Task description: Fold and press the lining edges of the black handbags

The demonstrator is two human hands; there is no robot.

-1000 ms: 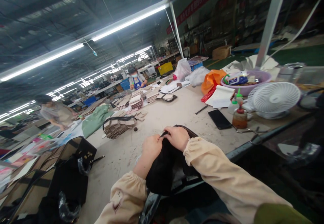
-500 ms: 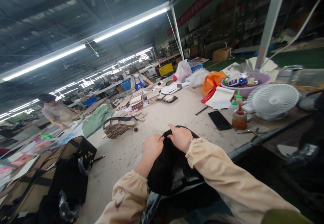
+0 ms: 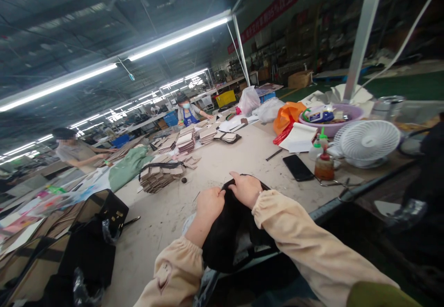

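Observation:
A piece of black fabric work [image 3: 225, 237], perhaps a bag, hangs over the near edge of the table in front of me. My left hand [image 3: 210, 205] pinches its upper edge between thumb and fingers. Close beside it, my right hand [image 3: 246, 189] grips the same edge, with the index finger lifted and pointing to the left. The two hands are a short gap apart. Part of the black piece is hidden behind my right forearm and sleeve.
On the table [image 3: 152, 233] lie stacked brown panels [image 3: 161, 177], a green cloth [image 3: 130, 166] and black bags [image 3: 90, 247] at left. A phone [image 3: 297, 167], a glue bottle [image 3: 324, 166], a white fan [image 3: 367, 140] and a purple basin [image 3: 350, 113] stand at right. Two co-workers are beyond.
My hands keep their grip on the black fabric, almost unmoved. The view has shifted slightly, so the table items sit a little further left. The co-worker at left has moved their arms.

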